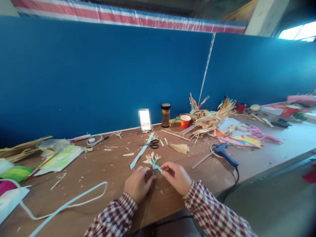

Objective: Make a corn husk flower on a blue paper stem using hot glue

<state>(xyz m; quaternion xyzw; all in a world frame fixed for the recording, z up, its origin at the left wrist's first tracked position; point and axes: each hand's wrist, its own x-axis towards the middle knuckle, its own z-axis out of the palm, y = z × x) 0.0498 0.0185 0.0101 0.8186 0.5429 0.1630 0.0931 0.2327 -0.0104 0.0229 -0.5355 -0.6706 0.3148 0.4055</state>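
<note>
— Where are we? 
— Our left hand (pixel 137 184) and right hand (pixel 175 177) pinch a thin wire stem (pixel 149 194), blue tape (pixel 157 168) partly wound under the husk flower (pixel 152 159) (petals formed); wrapping seems unfinished above the table (pixel 103 171).

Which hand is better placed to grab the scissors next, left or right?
Left, probably. The scissors lie on the table up and slightly left of the husk flower, nearer the left hand. The right hand pinches the blue tape at the stem and sits farther off.
</note>
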